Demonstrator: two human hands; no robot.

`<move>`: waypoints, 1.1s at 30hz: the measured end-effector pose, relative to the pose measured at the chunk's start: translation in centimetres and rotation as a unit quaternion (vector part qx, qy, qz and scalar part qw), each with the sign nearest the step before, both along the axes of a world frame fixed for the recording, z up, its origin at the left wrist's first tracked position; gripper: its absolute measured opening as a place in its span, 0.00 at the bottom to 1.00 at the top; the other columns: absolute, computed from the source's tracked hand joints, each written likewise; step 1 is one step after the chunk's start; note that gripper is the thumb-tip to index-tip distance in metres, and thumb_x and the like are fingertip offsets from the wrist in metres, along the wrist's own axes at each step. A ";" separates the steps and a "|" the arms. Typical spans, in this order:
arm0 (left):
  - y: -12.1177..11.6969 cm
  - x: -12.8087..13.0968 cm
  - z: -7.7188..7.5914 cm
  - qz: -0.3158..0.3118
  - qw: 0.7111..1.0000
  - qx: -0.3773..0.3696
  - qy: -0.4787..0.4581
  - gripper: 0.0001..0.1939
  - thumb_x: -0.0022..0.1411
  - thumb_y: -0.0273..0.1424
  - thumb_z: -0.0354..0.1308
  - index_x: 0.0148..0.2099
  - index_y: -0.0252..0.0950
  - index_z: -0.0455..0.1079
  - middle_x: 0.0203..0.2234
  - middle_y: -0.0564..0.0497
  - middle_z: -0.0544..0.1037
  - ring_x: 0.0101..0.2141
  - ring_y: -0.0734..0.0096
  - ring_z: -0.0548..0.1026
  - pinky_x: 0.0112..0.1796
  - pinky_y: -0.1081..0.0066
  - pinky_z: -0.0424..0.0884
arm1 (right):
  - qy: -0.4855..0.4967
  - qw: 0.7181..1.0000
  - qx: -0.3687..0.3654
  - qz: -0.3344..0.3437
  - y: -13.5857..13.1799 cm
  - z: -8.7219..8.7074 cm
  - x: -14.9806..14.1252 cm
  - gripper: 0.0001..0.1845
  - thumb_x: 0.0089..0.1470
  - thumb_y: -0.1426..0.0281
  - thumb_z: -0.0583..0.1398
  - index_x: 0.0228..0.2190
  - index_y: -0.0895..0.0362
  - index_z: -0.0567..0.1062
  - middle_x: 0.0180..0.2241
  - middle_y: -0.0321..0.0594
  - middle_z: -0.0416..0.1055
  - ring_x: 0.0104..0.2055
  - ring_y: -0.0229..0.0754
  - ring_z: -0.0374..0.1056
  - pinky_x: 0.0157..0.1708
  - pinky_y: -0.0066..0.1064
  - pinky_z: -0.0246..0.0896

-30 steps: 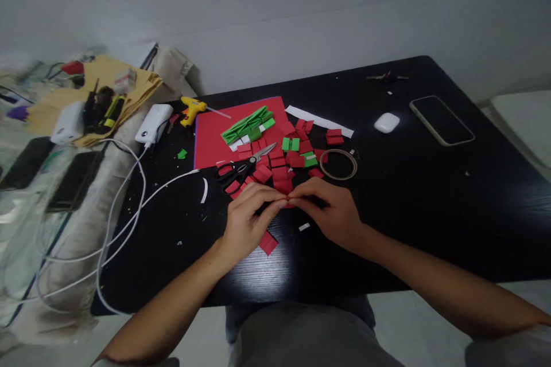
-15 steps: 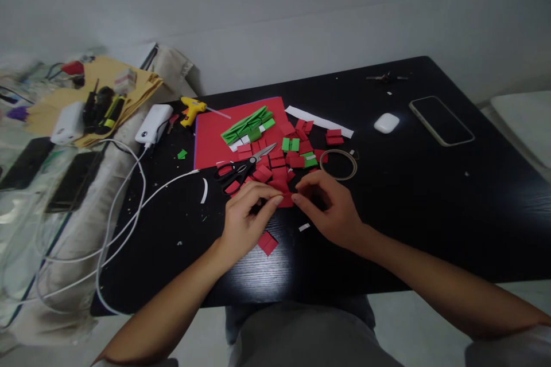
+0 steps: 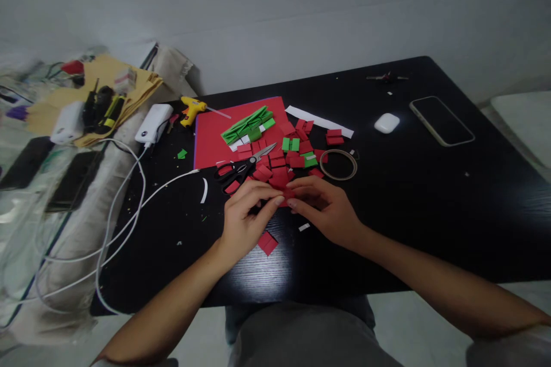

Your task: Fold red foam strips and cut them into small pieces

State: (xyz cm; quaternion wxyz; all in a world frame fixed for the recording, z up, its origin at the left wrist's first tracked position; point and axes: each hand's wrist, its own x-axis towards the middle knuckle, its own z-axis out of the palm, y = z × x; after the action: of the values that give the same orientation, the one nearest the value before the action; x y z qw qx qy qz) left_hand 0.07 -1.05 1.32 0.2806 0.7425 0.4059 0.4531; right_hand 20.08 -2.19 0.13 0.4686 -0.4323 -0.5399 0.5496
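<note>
Between both hands is a small piece of red paper [image 3: 287, 197], partly hidden by the fingers. My left hand [image 3: 247, 215] pinches its left side between thumb and fingertips. On the other side, the thumb and fingers of my right hand [image 3: 329, 206] close on its right edge. Just beyond the hands lies a pile of folded red paper pieces [image 3: 278, 160] with a few green ones [image 3: 291, 144] among them. Black-handled scissors [image 3: 245, 169] rest on the pile's left side, blades partly open. A separate red folded piece [image 3: 267, 243] lies near my left wrist.
Behind the pile, folded green paper strips [image 3: 247, 126] lie on a red sheet [image 3: 213, 140], near a yellow glue gun [image 3: 192, 110]. A tape ring [image 3: 338, 164], white earbud case [image 3: 386, 123] and phone [image 3: 442, 120] are to the right. White cables [image 3: 140, 206] cross the left edge.
My right hand has shifted slightly left and its fingers have stretched forward over the red paper. My left hand stays almost where it was.
</note>
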 end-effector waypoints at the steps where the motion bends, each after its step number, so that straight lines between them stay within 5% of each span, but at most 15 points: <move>1: 0.0 0.0 0.0 0.007 1.000 0.001 0.000 0.04 0.67 0.27 0.66 0.44 0.38 0.80 0.36 0.49 0.79 0.36 0.71 0.77 0.34 0.71 0.72 | -0.002 1.000 0.000 0.000 0.1 0.0 0.0 0.16 0.56 0.66 0.70 0.46 0.51 0.78 0.40 0.39 0.82 0.43 0.43 0.81 0.43 0.34 0.78; 6: 0.2 0.0 0.0 0.023 1.000 -0.021 -0.002 0.04 0.68 0.28 0.65 0.44 0.38 0.81 0.32 0.51 0.79 0.30 0.73 0.74 0.32 0.71 0.72 | 0.000 0.999 -0.045 -0.009 0.4 -0.3 -0.1 0.23 0.53 0.65 0.72 0.49 0.53 0.74 0.36 0.39 0.80 0.39 0.43 0.80 0.40 0.34 0.78; 12: 0.4 -0.1 -0.5 0.038 0.996 -0.074 -0.030 0.05 0.69 0.31 0.65 0.45 0.39 0.81 0.30 0.52 0.79 0.30 0.73 0.73 0.33 0.71 0.71 | 0.078 0.995 -0.068 0.008 0.6 -0.2 0.0 0.24 0.50 0.67 0.73 0.48 0.52 0.74 0.40 0.40 0.81 0.44 0.44 0.80 0.49 0.39 0.78; 24: 0.3 -0.1 -0.5 0.003 0.998 -0.055 0.014 0.05 0.69 0.30 0.64 0.45 0.38 0.81 0.37 0.49 0.85 0.37 0.69 0.81 0.40 0.68 0.77 | -0.027 0.999 0.038 -0.026 0.2 0.2 0.1 0.10 0.58 0.66 0.69 0.43 0.50 0.82 0.41 0.38 0.84 0.43 0.44 0.82 0.46 0.36 0.79; 33: 0.0 0.2 -0.4 0.026 0.989 -0.139 -0.048 0.07 0.69 0.32 0.64 0.47 0.37 0.79 0.34 0.50 0.85 0.34 0.70 0.82 0.38 0.69 0.80 | 0.023 0.998 -0.040 -0.049 0.3 0.3 -0.1 0.10 0.54 0.64 0.72 0.38 0.53 0.82 0.37 0.39 0.84 0.39 0.45 0.83 0.40 0.36 0.82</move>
State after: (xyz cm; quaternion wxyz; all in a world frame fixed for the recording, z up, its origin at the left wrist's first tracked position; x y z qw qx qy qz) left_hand 0.28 -1.01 0.90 0.3880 0.6630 0.4703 0.4344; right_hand 19.95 -1.84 0.43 0.4899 -0.4639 -0.4847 0.5566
